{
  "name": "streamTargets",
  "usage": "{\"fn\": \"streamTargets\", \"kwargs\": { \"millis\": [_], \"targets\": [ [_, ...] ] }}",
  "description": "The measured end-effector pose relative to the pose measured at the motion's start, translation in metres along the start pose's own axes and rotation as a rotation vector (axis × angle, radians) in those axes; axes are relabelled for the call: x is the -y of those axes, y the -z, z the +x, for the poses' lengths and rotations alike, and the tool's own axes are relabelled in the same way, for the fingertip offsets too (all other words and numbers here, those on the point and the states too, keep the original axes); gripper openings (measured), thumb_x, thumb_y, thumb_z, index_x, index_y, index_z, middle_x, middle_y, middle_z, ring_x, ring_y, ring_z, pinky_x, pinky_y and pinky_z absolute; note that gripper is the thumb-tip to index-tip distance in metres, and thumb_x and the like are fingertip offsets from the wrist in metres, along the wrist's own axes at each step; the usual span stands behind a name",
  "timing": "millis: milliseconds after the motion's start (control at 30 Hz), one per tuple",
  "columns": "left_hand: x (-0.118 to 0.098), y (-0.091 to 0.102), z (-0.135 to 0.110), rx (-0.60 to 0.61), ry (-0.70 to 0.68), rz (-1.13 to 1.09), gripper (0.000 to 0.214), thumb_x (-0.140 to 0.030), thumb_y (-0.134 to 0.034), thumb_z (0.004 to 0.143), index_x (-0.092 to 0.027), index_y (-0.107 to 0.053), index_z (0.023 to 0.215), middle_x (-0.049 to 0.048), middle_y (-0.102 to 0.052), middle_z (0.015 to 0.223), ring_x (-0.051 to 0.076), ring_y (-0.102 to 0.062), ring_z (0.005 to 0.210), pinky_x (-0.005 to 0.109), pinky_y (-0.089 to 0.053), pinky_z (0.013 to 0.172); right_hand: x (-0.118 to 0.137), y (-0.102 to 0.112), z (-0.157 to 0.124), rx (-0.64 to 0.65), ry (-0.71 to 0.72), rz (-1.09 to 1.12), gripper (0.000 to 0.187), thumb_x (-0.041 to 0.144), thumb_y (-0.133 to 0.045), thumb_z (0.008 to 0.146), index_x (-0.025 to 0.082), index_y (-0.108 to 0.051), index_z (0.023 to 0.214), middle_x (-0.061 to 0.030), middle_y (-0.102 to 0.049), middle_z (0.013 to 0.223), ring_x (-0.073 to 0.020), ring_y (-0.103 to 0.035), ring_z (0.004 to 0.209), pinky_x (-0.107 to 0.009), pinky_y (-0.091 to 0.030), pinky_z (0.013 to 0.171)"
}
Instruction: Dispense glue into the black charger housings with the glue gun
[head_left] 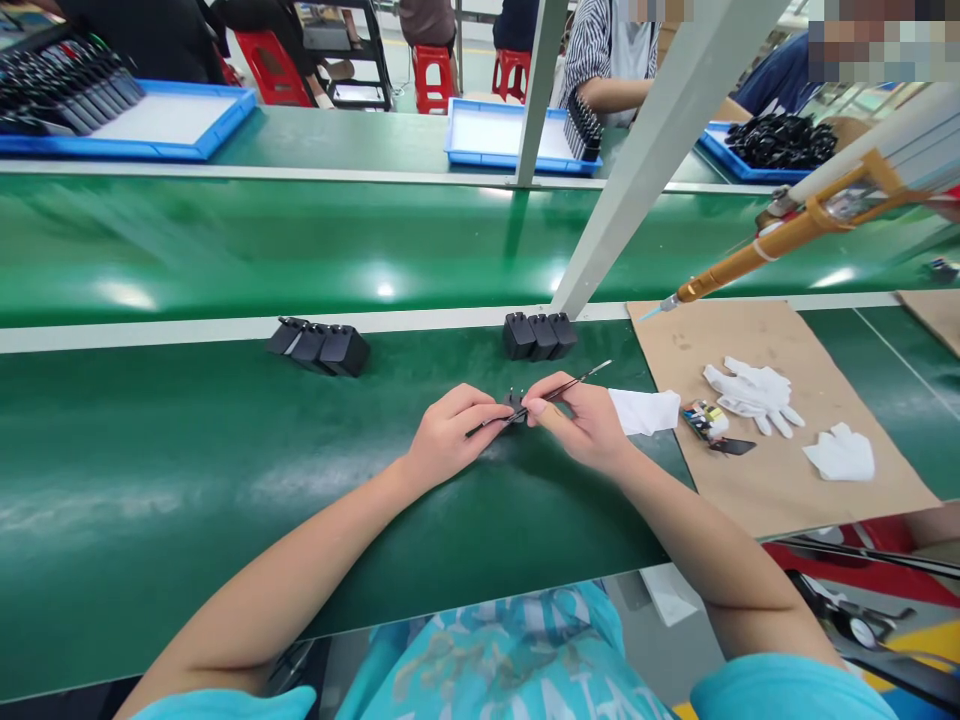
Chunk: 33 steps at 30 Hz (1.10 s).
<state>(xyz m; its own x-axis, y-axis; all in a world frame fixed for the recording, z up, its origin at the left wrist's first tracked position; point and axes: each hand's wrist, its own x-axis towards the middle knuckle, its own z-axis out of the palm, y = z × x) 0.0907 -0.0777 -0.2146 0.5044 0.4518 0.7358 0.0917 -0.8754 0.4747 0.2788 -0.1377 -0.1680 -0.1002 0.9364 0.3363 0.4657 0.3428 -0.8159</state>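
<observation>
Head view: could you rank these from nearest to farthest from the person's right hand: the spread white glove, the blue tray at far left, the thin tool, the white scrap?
1. Thin tool: in the right hand.
2. White scrap: just right of that hand.
3. White glove: farther right, on the brown sheet.
4. Blue tray: far left, across the green belt.

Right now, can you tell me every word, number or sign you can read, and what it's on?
None can be read for certain.
Turquoise cloth shirt with white print: letter-like shapes, too folded to read.
Black boxy blocks in two rows: too small to tell.
Small circuit board with yellow parts: too small to tell.
Thin dark tool in the right hand: too small to tell.
</observation>
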Motion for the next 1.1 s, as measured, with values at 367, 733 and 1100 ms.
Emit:
{"fn": "streamTargets", "kwargs": {
  "millis": [367, 733, 1100],
  "targets": [
    [-0.001, 0.002, 0.002, 0.011, 0.018, -0.005, 0.018, -0.009, -0.064, 0.082, -0.018, -0.066, 0.098, 0.0029, -0.062, 0.083, 0.01, -0.058, 0.074, 0.022, -0.051, 0.065, 0.0, 0.005, -0.005, -0.021, -0.082, 0.169, 0.017, 0.032, -0.051, 0.091, 0.017, -0.06, 0.086, 0.0011, -0.062, 0.067, -0.0072, -0.061, 0.06, -0.019, -0.049, 0.06],
    [-0.002, 0.003, 0.002, 0.051, 0.143, -0.07, 0.016, -0.013, -0.063, 0.083, -0.019, -0.067, 0.097, 0.0035, -0.066, 0.085, 0.012, -0.061, 0.078, 0.024, -0.053, 0.072, -0.013, -0.001, -0.009, -0.164, 0.098, 0.389, 0.013, 0.023, -0.047, 0.093, 0.024, -0.056, 0.103, 0.0025, -0.062, 0.071, -0.0085, -0.062, 0.064, -0.022, -0.052, 0.061],
    [0.006, 0.001, -0.003, 0.182, 0.592, -0.555, 0.028, -0.03, -0.07, 0.08, -0.02, -0.066, 0.105, 0.0054, -0.068, 0.093, 0.016, -0.064, 0.088, 0.033, -0.05, 0.088, -0.03, -0.015, -0.01, -0.048, 0.125, -0.04, 0.016, 0.02, -0.054, 0.087, 0.022, -0.055, 0.103, -0.0049, -0.061, 0.102, -0.0136, -0.059, 0.095, -0.031, -0.051, 0.085]
  ]
}}
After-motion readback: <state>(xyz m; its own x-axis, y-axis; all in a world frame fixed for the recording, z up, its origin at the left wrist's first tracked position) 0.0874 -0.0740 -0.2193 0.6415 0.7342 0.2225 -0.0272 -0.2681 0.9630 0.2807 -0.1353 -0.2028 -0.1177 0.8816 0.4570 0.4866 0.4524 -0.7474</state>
